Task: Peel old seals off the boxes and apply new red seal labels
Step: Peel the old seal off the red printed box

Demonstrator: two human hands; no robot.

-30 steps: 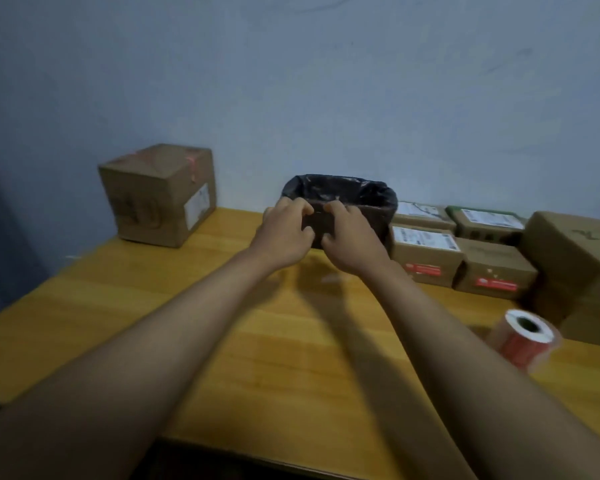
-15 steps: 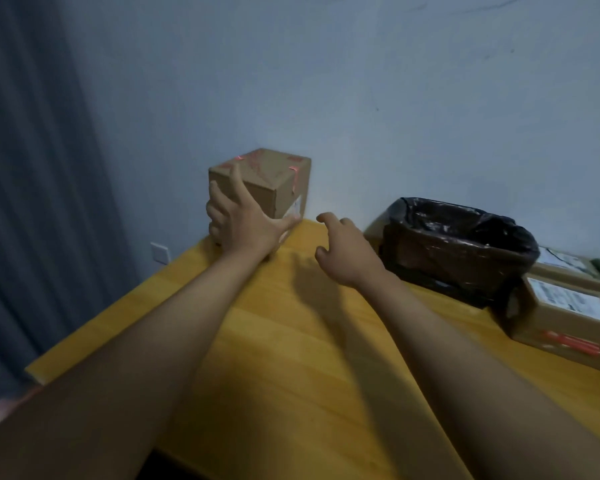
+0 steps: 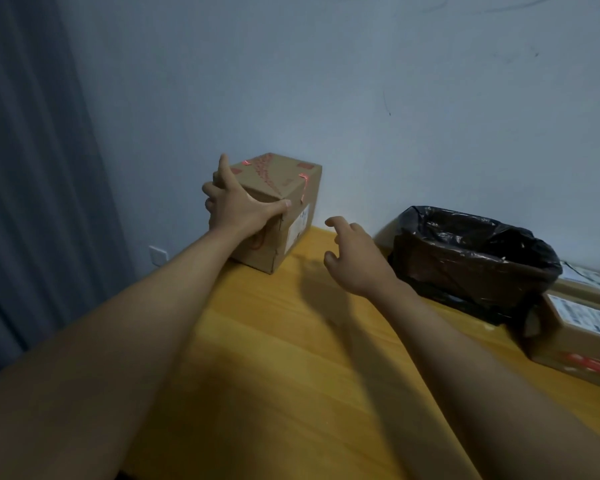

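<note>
Your left hand was on the cardboard box at the far left corner of the worktop, right up against the wall. Thumb hooked over the near top edge, fingers wrapped round the box's left side, index pointing up past the top corner: a firm hold. The box stood upright on the wood, its top streaked with torn red seal remnants, another red strip hanging over the right-hand edge, and a white shipping label on the side facing right.

Your right hand hovered above the worktop just right of that box, not touching it, fingers spread and loosely curled, holding nothing.

Further right sat a bin lined with a black plastic bag, its mouth wide, standing near the wall. Beside it, at the right edge, a flatter carton lay with a white label on top and a red seal strip along its front face; more cartons showed behind it, cut off by the frame. A grey curtain hung on the left, and a wall socket sat low beside it.
</note>
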